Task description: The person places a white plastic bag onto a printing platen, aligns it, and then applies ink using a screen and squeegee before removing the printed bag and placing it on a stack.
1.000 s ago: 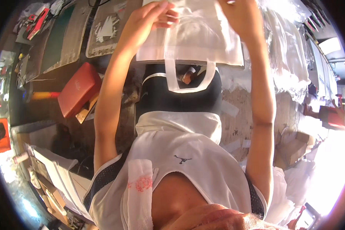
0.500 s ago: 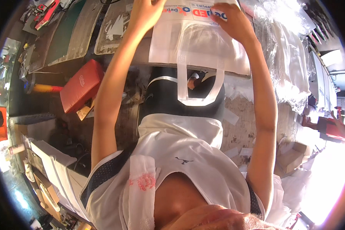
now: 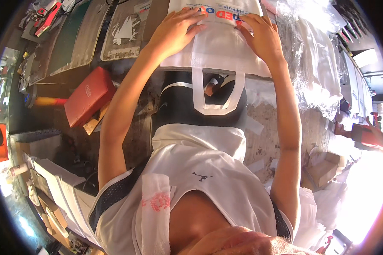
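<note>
A white cloth tote bag (image 3: 219,49) with red and blue print lies flat on a board at the far middle. Its handle loop (image 3: 198,91) hangs over the near edge, above my dark-clad lap. My left hand (image 3: 178,30) rests on the bag's left part, its fingers stretched across the print and the thumb apart. On the right side of the print, my right hand (image 3: 261,37) touches the bag with spread fingers. Nothing shows in either hand. The bag's far end is cut off by the picture's upper edge.
Worn flat boards (image 3: 125,32) lie to the left, one of them green (image 3: 68,49). A red padded block (image 3: 89,97) sits nearer, left of my left forearm. White goods in clear plastic (image 3: 317,63) stand at right, above a cardboard box (image 3: 323,170). Another person (image 3: 366,134) is at far right.
My left hand has come nearer and to the right, onto the print. My right hand has shifted slightly nearer. The bag has slid a little leftward and nearer.
</note>
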The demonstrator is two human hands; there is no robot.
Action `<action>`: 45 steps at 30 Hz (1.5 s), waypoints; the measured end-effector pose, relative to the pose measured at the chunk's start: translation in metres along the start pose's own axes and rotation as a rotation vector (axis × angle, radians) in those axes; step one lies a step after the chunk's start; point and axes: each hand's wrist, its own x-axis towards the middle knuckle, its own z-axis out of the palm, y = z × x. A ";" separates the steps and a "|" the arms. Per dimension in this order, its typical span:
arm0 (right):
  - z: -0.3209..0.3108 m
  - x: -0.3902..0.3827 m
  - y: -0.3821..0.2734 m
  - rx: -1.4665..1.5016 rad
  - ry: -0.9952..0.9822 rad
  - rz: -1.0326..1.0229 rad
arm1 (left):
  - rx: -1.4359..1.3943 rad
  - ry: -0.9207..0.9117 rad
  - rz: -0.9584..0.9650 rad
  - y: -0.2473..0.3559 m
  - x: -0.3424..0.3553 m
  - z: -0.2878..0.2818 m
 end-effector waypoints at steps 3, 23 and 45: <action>-0.002 -0.003 0.003 0.034 -0.006 0.005 | 0.083 -0.003 -0.020 0.005 -0.004 0.002; -0.110 0.011 -0.023 0.333 0.141 0.068 | 0.150 0.021 -0.111 0.035 0.003 -0.012; -0.287 0.099 -0.079 0.316 0.819 -0.557 | 0.042 -0.020 0.104 0.047 0.025 -0.003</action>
